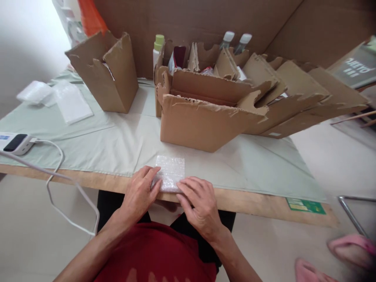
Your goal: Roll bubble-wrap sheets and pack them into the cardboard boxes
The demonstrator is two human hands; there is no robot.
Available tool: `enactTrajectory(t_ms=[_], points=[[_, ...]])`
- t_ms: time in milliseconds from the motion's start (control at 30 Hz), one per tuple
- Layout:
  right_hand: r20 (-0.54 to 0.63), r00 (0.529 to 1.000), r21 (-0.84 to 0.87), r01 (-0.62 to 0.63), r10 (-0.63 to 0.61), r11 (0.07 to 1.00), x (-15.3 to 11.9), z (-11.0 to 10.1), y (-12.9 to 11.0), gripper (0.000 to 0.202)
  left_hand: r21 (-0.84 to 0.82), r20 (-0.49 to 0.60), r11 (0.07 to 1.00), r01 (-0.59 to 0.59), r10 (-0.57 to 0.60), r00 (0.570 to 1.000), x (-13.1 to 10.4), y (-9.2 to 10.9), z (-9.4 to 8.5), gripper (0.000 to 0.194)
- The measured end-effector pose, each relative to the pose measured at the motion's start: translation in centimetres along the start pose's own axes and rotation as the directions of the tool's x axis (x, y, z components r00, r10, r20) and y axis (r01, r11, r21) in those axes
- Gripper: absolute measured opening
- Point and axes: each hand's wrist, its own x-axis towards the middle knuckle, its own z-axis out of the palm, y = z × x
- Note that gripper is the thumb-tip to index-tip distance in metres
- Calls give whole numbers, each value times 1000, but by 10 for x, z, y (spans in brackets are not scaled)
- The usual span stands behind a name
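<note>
A small square piece of bubble wrap [170,170] lies flat at the front edge of the table. At its left side is my left hand [141,188], with thumb and fingers pinching the edge. My right hand [199,201] grips its lower right corner between the thumb and curled fingers. Whether anything is inside the bubble wrap, I cannot tell. Just beyond the piece stands a low, long cardboard box [199,123] with an open top.
More bubble wrap [37,93] and a flat white stack [72,102] lie at the left. A tall cardboard box [111,78] stands behind them. A power strip [17,144] with a white cable [58,172] sits front left. Several cardboard bins [293,86] hold bottles [242,43] and packets.
</note>
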Motion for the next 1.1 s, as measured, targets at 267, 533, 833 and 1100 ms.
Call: enactTrajectory(t_ms=[267, 533, 833, 1100], points=[[-68, 972, 173, -209, 224, 962, 3, 13, 5, 18, -577, 57, 715, 394, -446, 893, -34, 11, -16, 35], [35, 949, 372, -302, 312, 878, -4, 4, -19, 16, -873, 450, -51, 485, -470, 759, -25, 36, -2, 47], [334, 789, 725, -564, 515, 395, -13, -2, 2, 52, -895, 426, -99, 435, -481, 766, -6, 50, 5, 44], [47, 770, 569, -544, 637, 616, -12, -10, 25, 24, -843, 231, 372, 390, -404, 885, 9, 55, 6, 29]])
